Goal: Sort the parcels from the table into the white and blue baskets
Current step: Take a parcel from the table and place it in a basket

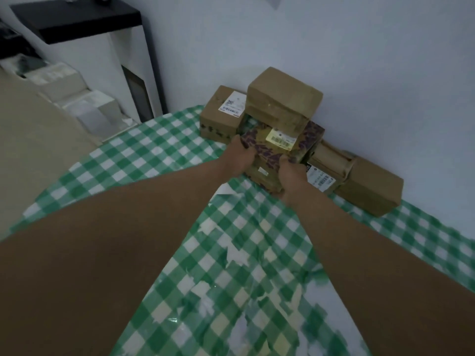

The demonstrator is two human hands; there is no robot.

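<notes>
Both hands grip the purple-patterned parcel (275, 147) on the green checked table (159, 152): the left hand (237, 156) curls round its left edge, the right hand (291, 173) round its near right corner. A plain brown parcel (284, 98) rests on its far end. A labelled brown box (221, 113) stands just left, and two more parcels (357, 183) lie right, along the wall.

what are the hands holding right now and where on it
Both hands grip the purple-and-gold patterned parcel: the left hand at its near left corner, the right hand at its near right edge.
</notes>
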